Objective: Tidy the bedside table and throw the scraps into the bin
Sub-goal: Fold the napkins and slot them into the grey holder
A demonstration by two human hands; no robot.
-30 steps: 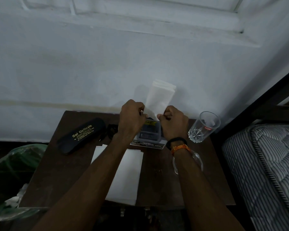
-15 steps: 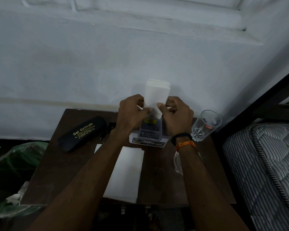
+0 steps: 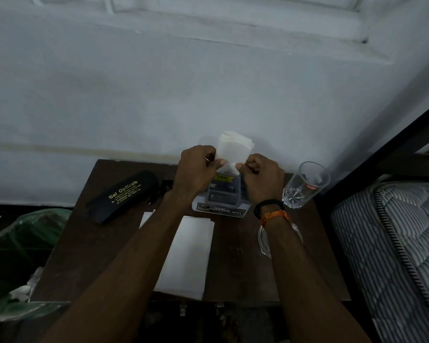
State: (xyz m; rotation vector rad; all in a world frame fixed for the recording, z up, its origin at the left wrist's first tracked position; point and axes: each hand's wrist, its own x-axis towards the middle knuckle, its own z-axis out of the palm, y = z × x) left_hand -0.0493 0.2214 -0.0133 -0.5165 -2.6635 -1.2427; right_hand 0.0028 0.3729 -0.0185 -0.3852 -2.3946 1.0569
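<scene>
I've got both hands up at the back of the surface: left hand and right hand each w/ grip pinched shut on the white tissue stack, held upright over the small holder. Flat white paper lies mid-surface. Glasses case left, glass tumbler right. Green-lined bin sits beside the surface at left w/ white scraps inside.

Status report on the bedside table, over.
Left hand and right hand both pinch folded white tissues above grey holder. Bin left of table. Drinking glass close beside right wrist.
</scene>
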